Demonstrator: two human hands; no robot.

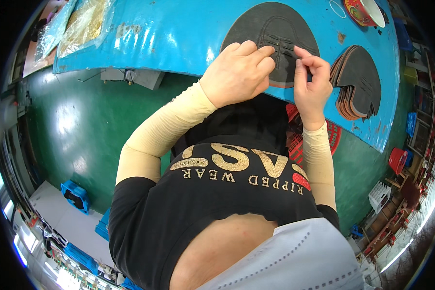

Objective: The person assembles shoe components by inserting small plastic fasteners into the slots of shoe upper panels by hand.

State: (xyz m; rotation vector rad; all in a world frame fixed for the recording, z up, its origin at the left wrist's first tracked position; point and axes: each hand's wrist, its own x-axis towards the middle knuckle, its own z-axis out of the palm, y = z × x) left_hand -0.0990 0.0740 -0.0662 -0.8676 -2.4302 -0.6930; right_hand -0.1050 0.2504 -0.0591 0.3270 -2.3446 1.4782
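Observation:
A dark, rounded leather piece [249, 26] lies on the blue table in front of me. It bears a shoe-shaped outline and rows of short raised strips that look like lacing. My left hand [239, 70] is closed over its left near part, thumb and forefinger pinched at the strips. Whatever is in that pinch is too small to make out. On the other side of the strips, my right hand [314, 79] has curled fingers, with forefinger and thumb bent toward each other. I cannot tell if a thin thing is between them. A stack of similar dark leather pieces [365, 79] lies to the right.
The blue-covered table [174, 43] spans the top. Clear plastic bags [84, 24] lie at its far left, a red bowl [362, 12] at the far right. A red plastic basket [333, 135] stands below the table edge. A blue crate [76, 196] is on the green floor.

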